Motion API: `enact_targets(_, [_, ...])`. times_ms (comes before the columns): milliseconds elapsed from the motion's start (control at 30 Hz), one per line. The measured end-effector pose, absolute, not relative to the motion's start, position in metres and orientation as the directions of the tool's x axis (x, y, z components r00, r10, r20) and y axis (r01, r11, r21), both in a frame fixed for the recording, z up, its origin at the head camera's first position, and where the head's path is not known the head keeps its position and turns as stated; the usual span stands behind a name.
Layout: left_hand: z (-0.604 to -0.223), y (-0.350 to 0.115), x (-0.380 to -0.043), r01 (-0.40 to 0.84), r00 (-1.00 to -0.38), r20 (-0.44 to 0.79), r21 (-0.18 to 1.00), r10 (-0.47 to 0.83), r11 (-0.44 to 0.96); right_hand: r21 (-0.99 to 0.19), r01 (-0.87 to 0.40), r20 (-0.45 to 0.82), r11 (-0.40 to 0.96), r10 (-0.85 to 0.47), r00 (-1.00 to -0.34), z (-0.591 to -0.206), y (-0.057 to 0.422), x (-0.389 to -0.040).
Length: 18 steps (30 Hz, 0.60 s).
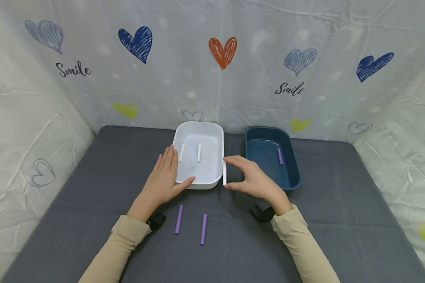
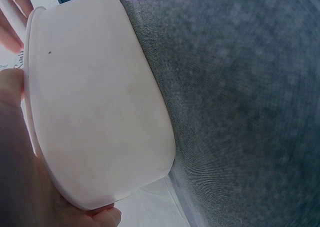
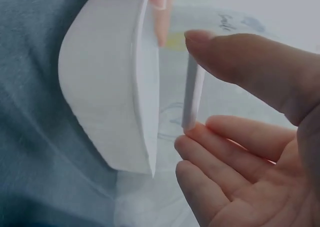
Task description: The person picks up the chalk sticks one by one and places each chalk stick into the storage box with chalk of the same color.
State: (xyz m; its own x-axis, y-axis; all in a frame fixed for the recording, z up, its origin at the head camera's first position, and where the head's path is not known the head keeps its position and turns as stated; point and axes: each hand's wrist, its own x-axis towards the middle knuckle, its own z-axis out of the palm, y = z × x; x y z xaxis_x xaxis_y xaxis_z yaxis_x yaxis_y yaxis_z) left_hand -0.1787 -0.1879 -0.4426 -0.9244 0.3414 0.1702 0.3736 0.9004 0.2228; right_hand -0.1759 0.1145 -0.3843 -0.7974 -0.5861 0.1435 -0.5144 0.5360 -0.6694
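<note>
My left hand (image 1: 163, 177) rests against the left side of a white basin (image 1: 206, 175), fingers straight along the rim and thumb over its front edge. Inside the basin lie two white sticks (image 1: 199, 153), the left one close to my fingers. With thumb and fingertips my right hand (image 1: 255, 179) pinches a third white stick (image 1: 224, 173) by its two ends. That stick is held just outside the basin's right rim; in the right wrist view the white stick (image 3: 192, 94) spans from thumb to fingertips. Its remaining fingers are extended.
A dark blue basin (image 1: 296, 173) stands to the right, with one purple stick (image 1: 280, 156) in it. Two more purple sticks (image 1: 178, 219) lie on the grey cloth (image 1: 233, 251) in front of the white basin. A printed curtain (image 1: 184, 82) hangs behind the table.
</note>
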Motion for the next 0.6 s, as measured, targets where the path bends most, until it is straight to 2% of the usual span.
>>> enact_targets(300, [-0.441,-0.188,-0.179,0.37,-0.925,0.177,0.214,0.337,0.904,-0.716,-0.488,0.14,0.499,-0.583,-0.801,-0.386,0.094,-0.202])
enact_targets(600, [-0.443,-0.189,-0.178,0.377,-0.923,0.175,0.218,0.343,0.9,-0.712,-0.449,0.09,0.54,-0.564,-0.821,-0.382,0.078,-0.228])
